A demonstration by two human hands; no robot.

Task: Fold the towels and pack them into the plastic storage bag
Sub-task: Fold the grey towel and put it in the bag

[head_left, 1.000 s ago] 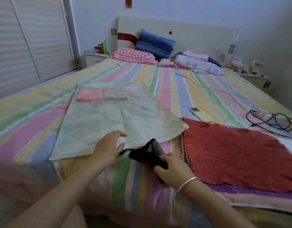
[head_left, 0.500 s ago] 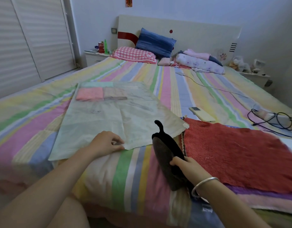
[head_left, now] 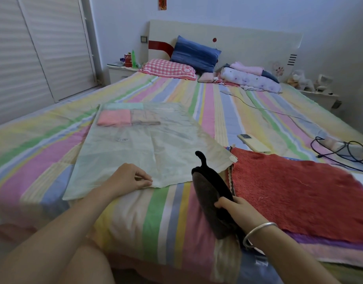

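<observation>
Head view: the dark folded towel (head_left: 209,193) is standing on edge above the near end of the bed (head_left: 156,222), at about 5 o'clock in the frame, with its black loop pointing up toward 12 o'clock. The right hand (head_left: 236,210) is gripping it from the 4 o'clock side, its fingers (head_left: 221,203) curling round the towel's lower part, and a silver bangle (head_left: 258,232) is sitting on the wrist.

At the towel's 10 o'clock, the plastic storage bag (head_left: 156,152) is lying flat on the striped bed cover. The left hand (head_left: 129,179) is resting at the bag's near edge, its curled fingers (head_left: 143,182) pinching that edge against the thumb. Inside the bag's far end, around 11 o'clock, a pink towel (head_left: 114,117) and a beige towel (head_left: 144,117) are lying folded side by side, with a mint one (head_left: 123,106) just beyond them.

At the dark towel's 3 o'clock, a red towel (head_left: 295,191) is lying spread on top of a stack of other cloths. Beyond it, toward 1 o'clock, a phone (head_left: 254,143) is lying on the cover, and black cables (head_left: 348,150) are coiling at 2 o'clock. Pillows are lying against the headboard at 12 o'clock.
</observation>
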